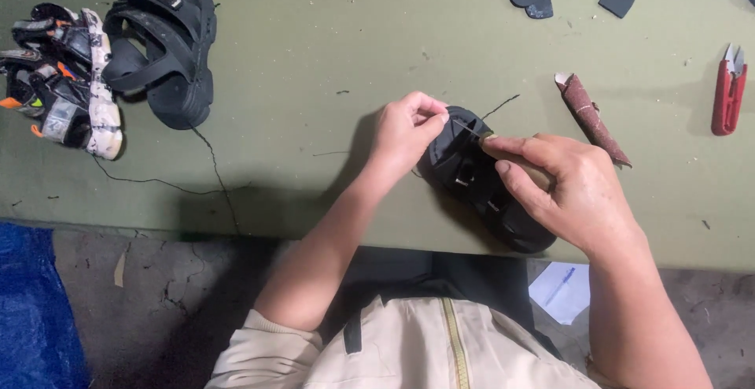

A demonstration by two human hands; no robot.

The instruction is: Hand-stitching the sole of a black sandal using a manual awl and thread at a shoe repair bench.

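Pinching needle (465, 128) both hands, left hand (405, 133), right hand (566, 188), black sandal (480, 180) between

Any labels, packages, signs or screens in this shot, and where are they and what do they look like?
White paper slip: on the floor below the table edge, under the right forearm; roughly rectangular, with a small blue mark too small to make out.
Small pale tag on the black strapped sandal: upper left of the green table; tiny, rectangular.
No packages, signs or screens show.
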